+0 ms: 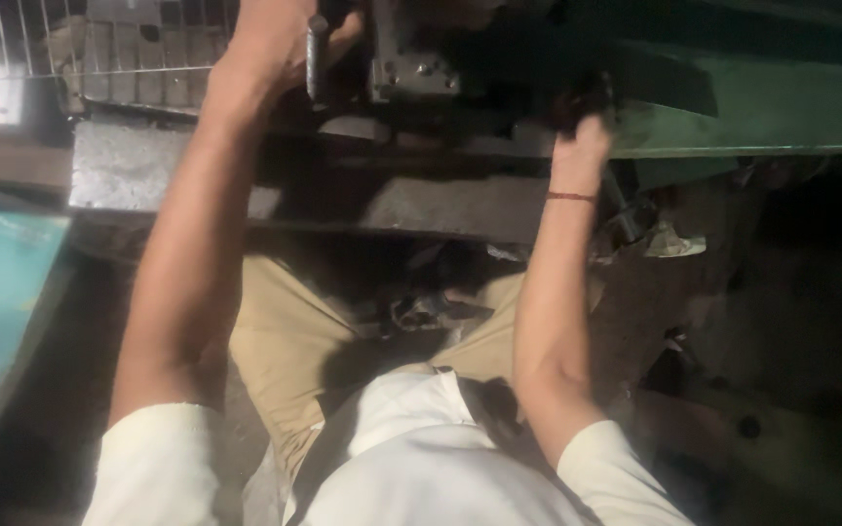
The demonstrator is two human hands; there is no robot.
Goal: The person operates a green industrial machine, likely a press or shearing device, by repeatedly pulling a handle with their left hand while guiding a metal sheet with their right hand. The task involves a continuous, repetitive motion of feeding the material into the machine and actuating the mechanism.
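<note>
Here the left hand wraps a metal handle at the far edge, partly cropped; the right hand closes on a dark, indistinct part under the green machine.

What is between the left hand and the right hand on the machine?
In the head view, a grey metal block with bolts lies between the left hand and the right hand.

Dull grey metal rod in the left hand, smooth and faintly shiny. Right of it, a bolted steel block, matt and grimy. Further right, the machine's painted green metal panel, smooth, worn. Below the rod, rough grey slab.
</note>
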